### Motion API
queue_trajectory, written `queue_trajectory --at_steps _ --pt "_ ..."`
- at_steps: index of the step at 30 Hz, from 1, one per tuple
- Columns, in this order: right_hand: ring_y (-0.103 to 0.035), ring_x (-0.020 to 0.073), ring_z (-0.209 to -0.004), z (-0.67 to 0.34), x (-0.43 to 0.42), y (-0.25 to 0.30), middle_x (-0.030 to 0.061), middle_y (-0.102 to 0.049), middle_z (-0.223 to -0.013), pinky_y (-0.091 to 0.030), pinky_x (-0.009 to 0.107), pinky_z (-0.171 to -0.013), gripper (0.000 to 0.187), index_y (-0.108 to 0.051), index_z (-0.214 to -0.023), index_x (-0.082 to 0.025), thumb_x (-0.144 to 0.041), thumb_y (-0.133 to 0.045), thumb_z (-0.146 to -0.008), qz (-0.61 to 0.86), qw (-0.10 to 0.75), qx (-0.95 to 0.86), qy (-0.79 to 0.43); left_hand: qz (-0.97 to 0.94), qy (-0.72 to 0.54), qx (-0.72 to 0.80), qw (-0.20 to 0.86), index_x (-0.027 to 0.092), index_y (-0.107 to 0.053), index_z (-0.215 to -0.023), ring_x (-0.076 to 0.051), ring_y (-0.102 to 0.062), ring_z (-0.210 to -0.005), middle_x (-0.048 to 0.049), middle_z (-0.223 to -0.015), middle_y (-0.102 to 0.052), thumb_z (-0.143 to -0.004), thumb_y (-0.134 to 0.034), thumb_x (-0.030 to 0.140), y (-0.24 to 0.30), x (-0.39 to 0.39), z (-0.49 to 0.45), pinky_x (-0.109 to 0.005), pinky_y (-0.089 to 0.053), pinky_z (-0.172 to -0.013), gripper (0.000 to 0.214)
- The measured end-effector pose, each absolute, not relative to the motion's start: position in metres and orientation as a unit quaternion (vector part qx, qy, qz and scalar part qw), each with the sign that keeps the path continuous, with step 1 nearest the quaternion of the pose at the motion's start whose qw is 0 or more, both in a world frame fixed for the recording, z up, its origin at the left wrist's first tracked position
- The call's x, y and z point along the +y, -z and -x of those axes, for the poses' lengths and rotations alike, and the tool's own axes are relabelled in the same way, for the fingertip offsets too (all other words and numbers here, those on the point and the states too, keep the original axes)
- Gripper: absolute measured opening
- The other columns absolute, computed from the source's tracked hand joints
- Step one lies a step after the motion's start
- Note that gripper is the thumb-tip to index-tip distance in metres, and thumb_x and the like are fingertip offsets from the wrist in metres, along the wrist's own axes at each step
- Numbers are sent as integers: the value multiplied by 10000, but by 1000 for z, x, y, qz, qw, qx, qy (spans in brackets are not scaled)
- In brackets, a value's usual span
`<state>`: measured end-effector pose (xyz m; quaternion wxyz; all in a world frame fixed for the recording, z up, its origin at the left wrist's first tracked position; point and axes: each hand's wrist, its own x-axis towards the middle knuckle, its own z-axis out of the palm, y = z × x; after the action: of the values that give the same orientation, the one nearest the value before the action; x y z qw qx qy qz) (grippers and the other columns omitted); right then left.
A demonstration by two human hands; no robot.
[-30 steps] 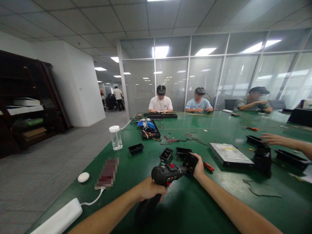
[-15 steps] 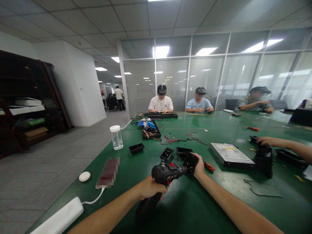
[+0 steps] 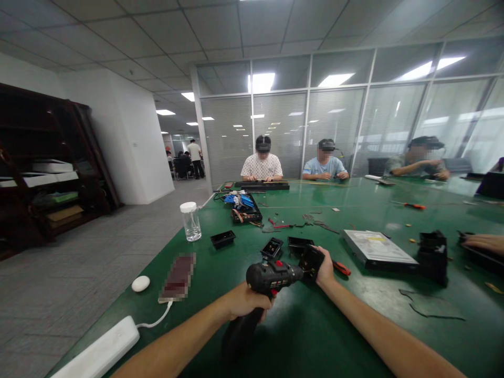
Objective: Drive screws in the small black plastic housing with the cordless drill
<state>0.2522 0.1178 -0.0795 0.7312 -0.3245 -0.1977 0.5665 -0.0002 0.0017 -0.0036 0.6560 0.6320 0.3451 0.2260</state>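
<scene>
My left hand (image 3: pixel 244 301) is wrapped round the grip of a black cordless drill (image 3: pixel 268 277) with red markings, which points to the right. Its tip meets a small black plastic part (image 3: pixel 312 260) that my right hand (image 3: pixel 326 266) grips upright on the green table (image 3: pixel 315 336). Just behind lie two more small black parts (image 3: pixel 271 248) (image 3: pixel 297 243). A red-handled tool (image 3: pixel 342 269) lies just right of my right hand.
A flat silver drive (image 3: pixel 376 248) and a black block (image 3: pixel 433 256) lie to the right, near another person's hand (image 3: pixel 482 242). A clear jar (image 3: pixel 190 221), a black tray (image 3: pixel 222 239), a white puck (image 3: pixel 140 283) and a white power strip (image 3: pixel 98 352) are on the left. Three people sit at the far end.
The other person's hand on the right has drawn back toward the table's right edge. My hands, the drill and the black part have kept their hold; the view shifted slightly.
</scene>
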Motion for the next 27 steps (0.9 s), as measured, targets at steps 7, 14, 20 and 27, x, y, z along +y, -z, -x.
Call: queue_trajectory --at_steps 7,14,20,27 --pt "-568 157 -550 -254 120 82 -21 -627 -619 -439 274 -508 206 -627 -718 -205 -370 -533 -640 310 733 -198 -572 -638 -229 347 648 130 -550 -719 -104 -473 -482 18 -587 -505 -554 -497 130 6 1 0 -241 -376 -478 172" --pt "-581 175 -561 -252 119 81 -21 -628 -607 -450 298 -524 196 -621 -697 -212 -373 -525 -640 321 744 -219 -543 -647 -229 339 643 130 -547 -723 -104 -465 -465 20 -573 -501 -565 -488 129 5 1 0 -243 -369 -469 169" --pt "-595 188 -592 -250 113 75 -24 -626 -591 -461 315 -567 181 -615 -674 -222 -375 -525 -640 331 752 -236 -519 -649 -219 338 646 130 -544 -720 -106 -452 -457 30 -513 -482 -574 -472 118 2 0 0 -235 -362 -461 164" --pt "-590 180 -585 -251 115 78 -25 -628 -602 -453 310 -575 197 -618 -681 -220 -383 -512 -648 337 752 -238 -514 -648 -232 334 644 133 -540 -728 -100 -458 -465 22 -581 -495 -567 -489 117 5 1 -1 -234 -364 -461 170"
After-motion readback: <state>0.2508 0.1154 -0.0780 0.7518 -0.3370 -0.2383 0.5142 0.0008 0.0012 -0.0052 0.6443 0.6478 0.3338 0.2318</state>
